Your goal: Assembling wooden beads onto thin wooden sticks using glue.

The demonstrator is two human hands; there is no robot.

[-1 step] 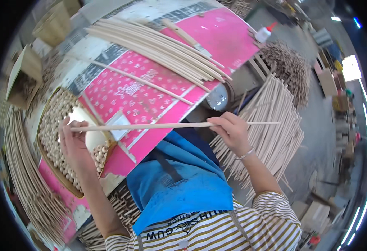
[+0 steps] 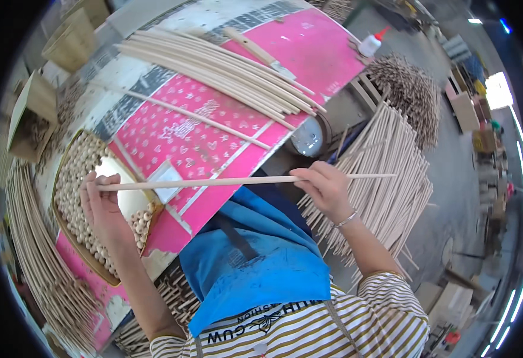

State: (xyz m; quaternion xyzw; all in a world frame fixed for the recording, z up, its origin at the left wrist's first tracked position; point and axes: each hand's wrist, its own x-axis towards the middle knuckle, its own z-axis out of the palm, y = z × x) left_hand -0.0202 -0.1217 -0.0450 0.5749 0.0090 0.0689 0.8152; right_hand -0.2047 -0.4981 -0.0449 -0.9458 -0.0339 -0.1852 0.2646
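A long pale wooden stick (image 2: 214, 181) lies level across my front, held between both hands. My left hand (image 2: 103, 200) closes its fingers on the left end, above a tray (image 2: 127, 200) of round wooden beads (image 2: 75, 185). Farther right, my right hand (image 2: 324, 186) pinches the stick, whose thin right end sticks out past it. Whether a bead sits on the left end is hidden by my fingers. Beyond the stick, a single stick (image 2: 196, 117) and a bundle of sticks (image 2: 226, 74) rest on the pink-covered table (image 2: 309, 45).
A brush (image 2: 255, 48) lies by the bundle. At the table's far right corner stands a white bottle with a red tip (image 2: 372, 43). Stacks of sticks (image 2: 375, 179) fill the right side, and more sticks (image 2: 41, 250) lie at the left. A wooden box (image 2: 33, 116) stands far left.
Both hands still grip the stick at nearly the same places. Hands and stick have shifted very slightly left, along with a small shift of the whole view.
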